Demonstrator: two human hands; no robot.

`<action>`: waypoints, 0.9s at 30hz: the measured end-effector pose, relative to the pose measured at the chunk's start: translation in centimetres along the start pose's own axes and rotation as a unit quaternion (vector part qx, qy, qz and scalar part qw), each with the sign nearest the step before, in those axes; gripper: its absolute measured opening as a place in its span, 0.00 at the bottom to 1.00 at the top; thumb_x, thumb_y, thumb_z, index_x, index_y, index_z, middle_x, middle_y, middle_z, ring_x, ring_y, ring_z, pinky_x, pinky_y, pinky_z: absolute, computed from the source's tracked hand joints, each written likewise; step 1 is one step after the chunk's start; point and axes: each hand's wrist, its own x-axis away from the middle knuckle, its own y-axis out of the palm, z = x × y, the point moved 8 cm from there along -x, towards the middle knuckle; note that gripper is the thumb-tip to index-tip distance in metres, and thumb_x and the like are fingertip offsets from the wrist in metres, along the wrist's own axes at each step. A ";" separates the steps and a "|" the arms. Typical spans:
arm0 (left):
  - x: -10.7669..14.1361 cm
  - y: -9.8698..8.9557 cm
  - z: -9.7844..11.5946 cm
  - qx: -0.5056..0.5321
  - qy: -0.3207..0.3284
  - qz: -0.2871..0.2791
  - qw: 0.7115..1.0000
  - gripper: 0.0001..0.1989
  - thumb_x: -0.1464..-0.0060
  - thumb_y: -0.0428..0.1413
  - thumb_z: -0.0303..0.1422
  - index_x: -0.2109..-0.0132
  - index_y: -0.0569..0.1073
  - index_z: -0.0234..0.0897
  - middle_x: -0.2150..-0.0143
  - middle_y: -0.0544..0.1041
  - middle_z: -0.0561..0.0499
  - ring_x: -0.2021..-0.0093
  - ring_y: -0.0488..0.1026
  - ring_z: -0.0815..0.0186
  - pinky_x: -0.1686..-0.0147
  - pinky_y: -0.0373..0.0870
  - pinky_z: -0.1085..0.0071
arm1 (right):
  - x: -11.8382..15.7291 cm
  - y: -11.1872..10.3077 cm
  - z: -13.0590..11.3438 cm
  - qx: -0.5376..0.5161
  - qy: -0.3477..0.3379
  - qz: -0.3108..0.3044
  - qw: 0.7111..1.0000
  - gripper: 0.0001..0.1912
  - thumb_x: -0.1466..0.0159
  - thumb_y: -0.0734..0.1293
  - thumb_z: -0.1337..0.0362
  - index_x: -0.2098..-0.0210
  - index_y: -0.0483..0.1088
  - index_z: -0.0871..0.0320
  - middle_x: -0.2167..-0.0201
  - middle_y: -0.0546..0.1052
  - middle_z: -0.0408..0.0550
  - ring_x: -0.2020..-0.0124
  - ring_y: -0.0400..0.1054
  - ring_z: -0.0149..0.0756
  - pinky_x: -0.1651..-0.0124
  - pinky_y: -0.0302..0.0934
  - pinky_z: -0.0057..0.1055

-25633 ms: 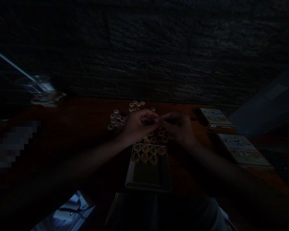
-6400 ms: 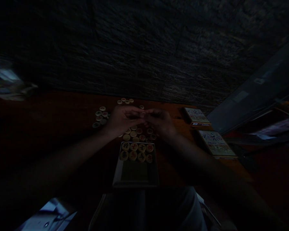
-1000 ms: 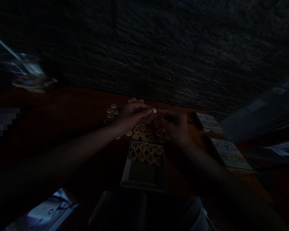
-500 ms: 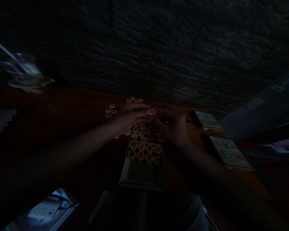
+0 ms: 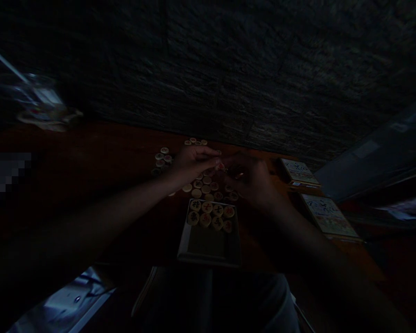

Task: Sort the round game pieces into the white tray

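Note:
In dim light, my left hand (image 5: 189, 164) pinches a round wooden Chinese chess piece (image 5: 220, 166) with red writing, between thumb and fingers. My right hand (image 5: 253, 180) meets it from the other side, its thumb and fingers closed at the same piece. Both hands are above several loose chess pieces (image 5: 205, 189) on the table, some face up, some blank side up. Nearer to me lies a shallow open box (image 5: 184, 245); two rows of pieces (image 5: 205, 218) with red and black characters fill its far part.
More pieces (image 5: 164, 157) lie left of my hands and by the wall (image 5: 208, 92). Two printed boxes (image 5: 329, 215) lie on the table's right side. A clear cup with a straw (image 5: 46, 99) stands at the far left. My legs (image 5: 246, 300) are below the table edge.
The red-marked piece has tilted and turned in my fingers, and its face is now partly covered. My left hand's fingers have shifted around it. The box's pieces look the same.

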 end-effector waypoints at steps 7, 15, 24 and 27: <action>-0.3 0.2 0.5 0.058 -0.009 0.002 0.998 0.11 0.34 0.55 0.35 0.57 0.80 0.33 0.65 0.83 0.46 0.69 0.80 0.68 0.69 0.74 0.74 | -0.1 -1.1 -0.3 -0.018 0.034 -0.016 0.999 0.09 0.40 0.73 0.66 0.59 0.81 0.57 0.62 0.84 0.46 0.67 0.77 0.33 0.65 0.68 0.27; -1.1 -0.6 -0.1 0.059 -0.032 0.020 0.998 0.10 0.35 0.54 0.29 0.62 0.79 0.32 0.68 0.83 0.46 0.74 0.78 0.70 0.72 0.73 0.74 | 4.5 -2.6 -3.4 0.016 0.115 -0.104 0.988 0.12 0.43 0.73 0.71 0.61 0.81 0.54 0.64 0.84 0.43 0.71 0.76 0.30 0.70 0.66 0.24; -1.4 -0.5 -1.0 0.058 -0.026 0.006 0.998 0.07 0.39 0.59 0.32 0.62 0.80 0.33 0.67 0.83 0.46 0.73 0.78 0.69 0.71 0.73 0.73 | 8.5 -0.9 -5.0 0.066 0.122 -0.157 0.978 0.18 0.44 0.72 0.76 0.58 0.81 0.52 0.60 0.84 0.43 0.65 0.79 0.33 0.64 0.70 0.26; -1.1 -0.5 -0.7 0.052 -0.029 0.007 0.998 0.07 0.39 0.59 0.31 0.62 0.80 0.33 0.67 0.83 0.46 0.72 0.78 0.69 0.70 0.73 0.73 | 8.4 -0.3 -4.9 0.084 0.102 -0.163 0.978 0.18 0.45 0.71 0.77 0.58 0.81 0.54 0.59 0.84 0.46 0.63 0.79 0.36 0.63 0.71 0.27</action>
